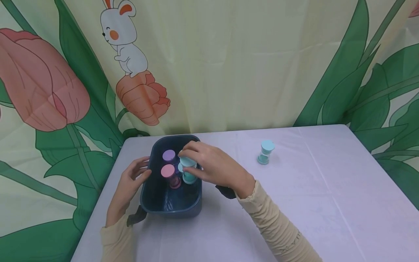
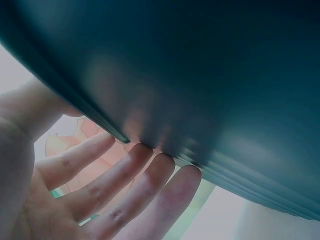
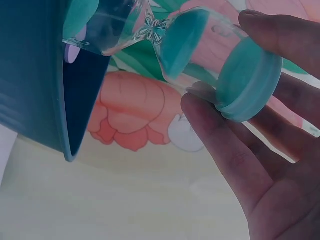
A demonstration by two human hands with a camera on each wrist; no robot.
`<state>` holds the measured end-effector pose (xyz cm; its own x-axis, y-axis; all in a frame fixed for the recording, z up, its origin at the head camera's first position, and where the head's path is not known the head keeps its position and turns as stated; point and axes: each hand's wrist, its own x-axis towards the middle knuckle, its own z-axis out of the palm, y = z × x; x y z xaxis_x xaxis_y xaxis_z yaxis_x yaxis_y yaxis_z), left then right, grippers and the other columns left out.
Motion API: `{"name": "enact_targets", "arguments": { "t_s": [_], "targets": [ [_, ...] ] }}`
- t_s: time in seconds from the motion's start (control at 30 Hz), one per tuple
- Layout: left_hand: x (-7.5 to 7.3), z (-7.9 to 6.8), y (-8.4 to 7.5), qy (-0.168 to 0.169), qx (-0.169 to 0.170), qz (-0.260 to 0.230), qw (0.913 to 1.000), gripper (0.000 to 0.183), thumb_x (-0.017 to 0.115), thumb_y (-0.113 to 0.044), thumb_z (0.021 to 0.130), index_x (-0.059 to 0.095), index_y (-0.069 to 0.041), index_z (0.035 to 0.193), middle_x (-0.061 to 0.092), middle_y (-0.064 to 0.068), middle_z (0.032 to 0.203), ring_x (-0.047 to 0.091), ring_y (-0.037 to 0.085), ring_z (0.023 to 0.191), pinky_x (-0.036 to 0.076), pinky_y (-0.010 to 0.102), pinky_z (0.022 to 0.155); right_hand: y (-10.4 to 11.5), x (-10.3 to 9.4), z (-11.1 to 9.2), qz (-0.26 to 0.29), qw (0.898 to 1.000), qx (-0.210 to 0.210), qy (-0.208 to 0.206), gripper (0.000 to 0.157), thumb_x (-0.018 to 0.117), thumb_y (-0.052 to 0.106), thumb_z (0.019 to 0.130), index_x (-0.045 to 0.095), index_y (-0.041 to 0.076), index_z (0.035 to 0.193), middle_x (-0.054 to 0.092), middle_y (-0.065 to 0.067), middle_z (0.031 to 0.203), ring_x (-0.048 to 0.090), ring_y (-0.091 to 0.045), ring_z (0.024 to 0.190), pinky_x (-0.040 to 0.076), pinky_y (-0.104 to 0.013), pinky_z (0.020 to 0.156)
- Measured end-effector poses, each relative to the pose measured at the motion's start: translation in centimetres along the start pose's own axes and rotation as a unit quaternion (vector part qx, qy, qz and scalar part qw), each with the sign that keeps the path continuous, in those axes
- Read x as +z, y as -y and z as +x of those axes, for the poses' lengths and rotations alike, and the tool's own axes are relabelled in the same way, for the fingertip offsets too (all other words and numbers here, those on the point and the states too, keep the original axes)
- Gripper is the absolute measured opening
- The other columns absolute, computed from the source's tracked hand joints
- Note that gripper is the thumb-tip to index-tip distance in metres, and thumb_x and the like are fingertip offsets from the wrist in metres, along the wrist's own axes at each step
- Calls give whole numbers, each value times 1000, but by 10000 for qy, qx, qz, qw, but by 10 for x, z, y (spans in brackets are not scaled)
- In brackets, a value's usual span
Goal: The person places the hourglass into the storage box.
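A dark blue bin (image 1: 170, 211) stands at the left of the table, with a pink-capped hourglass (image 1: 168, 171) and a purple-capped hourglass (image 1: 168, 155) upright inside. My right hand (image 1: 209, 162) reaches over the bin's right rim and holds a teal hourglass (image 3: 187, 45) by its top cap, thumb and fingers around it. Its lower end is down inside the bin. Part of another light blue cap (image 1: 180, 167) shows behind it. My left hand (image 1: 129, 183) rests with extended fingertips against the bin's left side, as the fingers (image 2: 155, 175) in the left wrist view show.
One more teal hourglass (image 1: 266, 151) stands upright on the white-covered table (image 1: 281, 218), right of the bin. Behind the table hangs a curtain (image 1: 229, 65) printed with tulips, a rabbit and a carrot.
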<state>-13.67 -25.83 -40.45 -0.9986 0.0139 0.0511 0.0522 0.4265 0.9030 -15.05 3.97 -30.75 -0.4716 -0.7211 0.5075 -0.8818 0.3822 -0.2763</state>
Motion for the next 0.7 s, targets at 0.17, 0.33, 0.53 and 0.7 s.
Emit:
{"name": "enact_targets", "arguments": {
  "t_s": [0.17, 0.33, 0.53, 0.7],
  "targets": [
    [0, 0, 0, 13, -1, -13, 10000, 54, 62, -33, 88, 40, -19, 137, 46, 8, 132, 46, 29, 117, 37, 57, 94, 2, 5, -2, -31, 9999, 27, 108, 38, 72, 23, 80, 62, 10, 114, 57, 0, 109, 53, -8, 98, 45, -17, 85],
    [-1, 0, 0, 12, 4, -19, 10000, 53, 62, -31, 88, 41, -20, 136, 47, 8, 131, 46, 28, 117, 37, 57, 94, 1, 10, -3, -31, 9996, 120, 236, 36, 72, 23, 80, 63, 12, 113, 56, 2, 109, 53, -7, 97, 45, -16, 84],
    [-1, 0, 1, -6, 54, 30, 10000, 54, 62, -34, 88, 41, -20, 136, 47, 7, 131, 47, 28, 116, 38, 56, 93, -1, 15, -5, -74, 9989, 206, 414, 37, 72, 24, 80, 63, 12, 114, 56, 2, 109, 53, -8, 96, 45, -16, 84],
    [0, -1, 0, -11, 87, 52, 9999, 55, 62, -35, 87, 41, -20, 136, 47, 7, 132, 47, 29, 116, 38, 56, 93, -3, 19, -6, -60, 9983, 226, 526, 37, 72, 24, 80, 63, 12, 114, 56, 1, 108, 53, -8, 96, 46, -18, 84]
  ]
}}
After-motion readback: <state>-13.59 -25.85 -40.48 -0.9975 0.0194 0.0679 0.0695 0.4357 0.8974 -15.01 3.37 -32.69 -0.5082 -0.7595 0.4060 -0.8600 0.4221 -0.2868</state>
